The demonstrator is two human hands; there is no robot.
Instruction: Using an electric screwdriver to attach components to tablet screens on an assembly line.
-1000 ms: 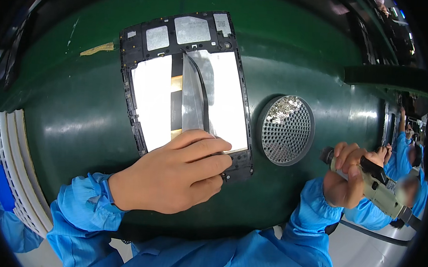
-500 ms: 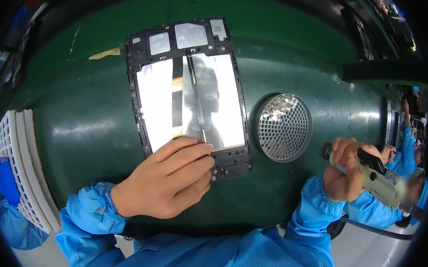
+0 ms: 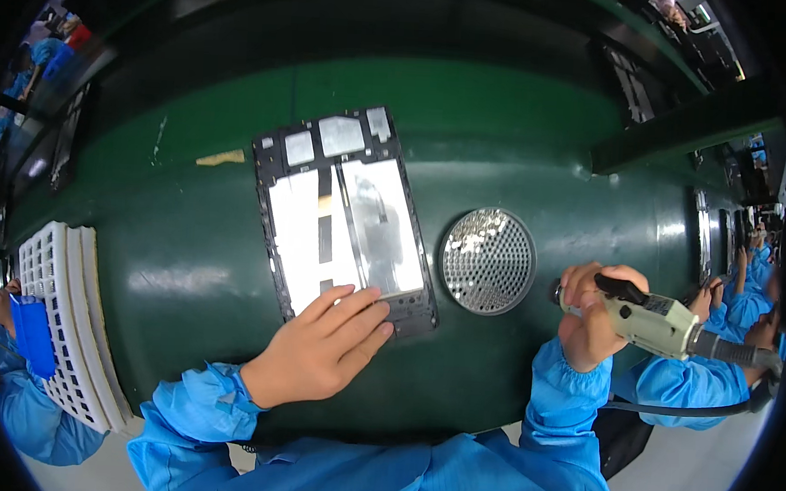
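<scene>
An open tablet (image 3: 382,232) lies on the green table, its black frame around shiny silver battery faces with a dark strip between them. My left hand (image 3: 321,344) rests on the tablet's near edge, fingers stretched out and fingertips touching it; they cover part of that edge. Off to the right, my right hand (image 3: 589,314) is wrapped round a pale grey-green electric screwdriver (image 3: 651,326) with a black lever. Its tip points left, away from the tablet. Between the tablet and the screwdriver sits a round metal screw tray (image 3: 489,277) full of holes, with small shiny screws towards its far side.
White perforated trays (image 3: 55,326) are stacked at the left edge, beside a blue thing (image 3: 33,333). A strip of tan tape (image 3: 220,158) sticks to the table beyond the tablet. The screwdriver's black cable (image 3: 696,408) hangs at right. Co-workers in blue (image 3: 747,282) sit along the right.
The view has shifted, so the tablet and tray look smaller and lower. My right hand still holds the screwdriver, now turned more level. My left hand stays on the tablet's near edge.
</scene>
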